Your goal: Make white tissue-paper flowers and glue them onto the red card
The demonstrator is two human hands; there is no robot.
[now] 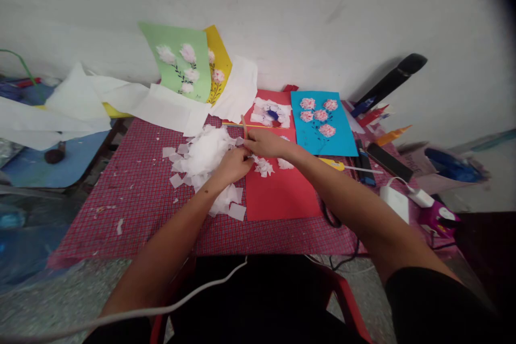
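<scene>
My right hand (265, 142) is closed around a slim wooden stick (244, 124) that points up from its fingers. Close by, my left hand (236, 164) has its fingers pinched together; whatever is between them is too small to make out. Both hands meet over the boundary between a heap of white tissue paper squares (203, 153) and a sheet of red paper (278, 199). Tissue flowers (264, 167) sit on the red sheet just below my right hand. Above it, a crumpled tissue with purple and red stains (271, 113) lies on the sheet.
A blue sheet with pink-white tissue flowers (322, 142) lies right of the red one. A green flower sheet (185, 43) leans on the wall. A yellow glue gun (332, 164), power adapter (395, 204) and cables occupy the right side. White paper strips (173, 110) lie behind the tissue heap.
</scene>
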